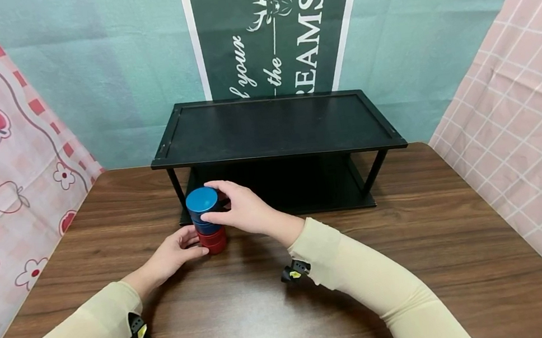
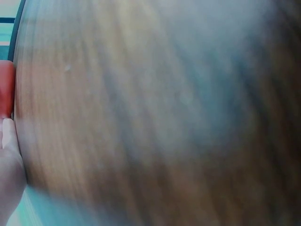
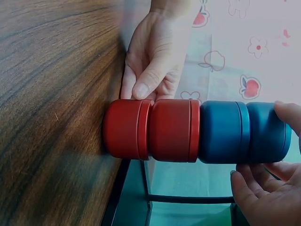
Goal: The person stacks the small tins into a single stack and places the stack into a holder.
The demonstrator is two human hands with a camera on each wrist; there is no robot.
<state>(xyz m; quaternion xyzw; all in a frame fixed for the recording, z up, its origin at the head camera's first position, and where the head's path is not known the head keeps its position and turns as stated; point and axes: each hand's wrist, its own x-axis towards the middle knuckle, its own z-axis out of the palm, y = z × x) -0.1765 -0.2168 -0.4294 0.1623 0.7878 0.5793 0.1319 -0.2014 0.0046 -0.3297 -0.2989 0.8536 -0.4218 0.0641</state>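
Note:
Two red canisters and two blue ones form one upright stack on the table, red below blue. In the right wrist view the stack shows side-on: bottom red canister (image 3: 123, 132), upper red canister (image 3: 171, 132), lower blue canister (image 3: 222, 133), top blue canister (image 3: 264, 134). My right hand (image 1: 247, 208) pinches the top blue canister between thumb and fingers. At the base, my left hand (image 1: 170, 257) holds the bottom red canister, thumb in front and fingers at its left side. Only an edge of the red and part of the left hand (image 2: 9, 169) show in the left wrist view.
Just behind the stack stands a black two-tier shelf (image 1: 276, 126), its front left post (image 1: 176, 186) very close to the canisters. The brown wooden table (image 1: 249, 318) extends to both sides. Patterned cloths (image 1: 522, 104) hang around it.

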